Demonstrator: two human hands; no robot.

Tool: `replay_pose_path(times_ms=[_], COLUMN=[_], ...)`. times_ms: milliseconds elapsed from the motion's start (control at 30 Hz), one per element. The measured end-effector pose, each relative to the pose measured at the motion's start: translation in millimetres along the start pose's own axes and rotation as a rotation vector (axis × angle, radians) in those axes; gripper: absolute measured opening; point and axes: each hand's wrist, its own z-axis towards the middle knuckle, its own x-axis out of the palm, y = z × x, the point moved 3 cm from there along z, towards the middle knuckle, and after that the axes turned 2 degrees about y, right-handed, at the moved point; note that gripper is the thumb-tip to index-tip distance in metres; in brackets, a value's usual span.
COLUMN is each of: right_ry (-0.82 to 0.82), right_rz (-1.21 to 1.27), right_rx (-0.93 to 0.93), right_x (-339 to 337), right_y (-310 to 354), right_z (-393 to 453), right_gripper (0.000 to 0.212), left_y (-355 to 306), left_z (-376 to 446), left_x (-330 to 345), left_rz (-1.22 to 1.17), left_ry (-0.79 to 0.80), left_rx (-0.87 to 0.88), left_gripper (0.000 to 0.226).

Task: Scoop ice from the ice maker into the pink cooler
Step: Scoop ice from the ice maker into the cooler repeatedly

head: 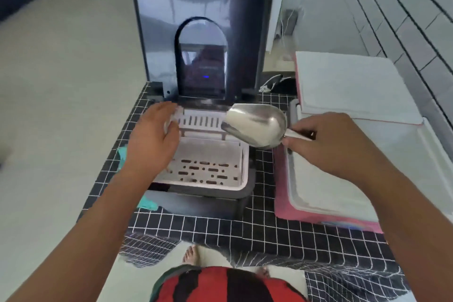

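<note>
Right hand (328, 144) curled round handle of metal scoop (257, 125), thumb and fingertips pinching handle just behind bowl. Scoop bowl tipped on its side, mouth facing left, hanging over right rear corner of white ice basket (208, 164). Scoop interior shiny; cannot tell whether any ice in it.

Left hand (152, 140) spread wide, fingers straight and relaxed, nothing held. Fingertips at left rear rim of basket, touching or just over white slotted part there; contact not clear from blur.

Ice basket sitting in open top of dark ice maker (203, 198), basket floor slotted, no clear ice cubes visible. Ice maker lid (201, 32) standing upright behind basket, arched window in it, small blue light showing.

Pink cooler (318, 213) just right of ice maker, open, white interior showing, mostly covered by right forearm. Cooler lid (353, 88) raised at rear, white inside face, pink edge.

All on black cloth with white grid (220, 228) over table. Teal cloth scrap (147, 205) at left side of ice maker. White tiled wall at right. Red and black garment and bare feet at bottom edge.
</note>
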Motion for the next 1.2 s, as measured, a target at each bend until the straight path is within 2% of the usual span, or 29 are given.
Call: replay_pose_path(times_ms=[100, 167, 300, 400, 433, 567, 633, 767, 900, 1200], right_ry=[0.008, 0.076, 0.172, 0.264, 0.310, 0.485, 0.569, 0.704, 0.815, 0.725], right_rz=[-0.180, -0.332, -0.794, -0.945, -0.977, -1.054, -1.084, -1.197, -1.237, -1.013], right_rx=[-0.126, -0.175, -0.211, -0.213, -0.217, -0.127, -0.074, -0.065, -0.057, -0.180], right_x=[10.5, 18.0, 33.6, 54.7, 64.2, 97.0, 111.9, 140.3, 143.0, 137.7], right_y=[47.8, 74.0, 117.1, 150.0, 159.8, 174.0, 171.8, 169.6, 171.4, 189.2], right_z=[18.0, 28.0, 41.2, 43.1, 44.4, 65.6, 77.8, 90.0, 99.1, 114.2], right_gripper=[0.019, 0.019, 0.012, 0.039, 0.041, 0.016, 0.021, 0.020, 0.021, 0.029], left_y=[33.1, 45.8, 59.4, 64.7, 66.1, 71.1, 72.5, 74.0, 76.1, 77.5], left_z=[0.7, 2.0, 5.7, 4.8, 4.1, 4.9, 5.7, 5.0, 4.5, 5.9], left_x=[-16.4, -19.6, -18.9, -15.9, -15.4, -13.3, -12.0, -11.9, -11.4, -10.5], left_rz=[0.084, 0.082, -0.022, -0.102, -0.125, -0.148, -0.162, -0.240, -0.293, -0.309], left_ry=[0.043, 0.108, 0.185, 0.165, 0.158, 0.146, 0.153, 0.167, 0.164, 0.166], left_rx=[-0.081, -0.083, -0.104, -0.126, -0.127, -0.104, -0.090, -0.093, -0.096, -0.084], left_gripper=[0.042, 0.050, 0.062, 0.064, 0.064, 0.064, 0.065, 0.065, 0.066, 0.066])
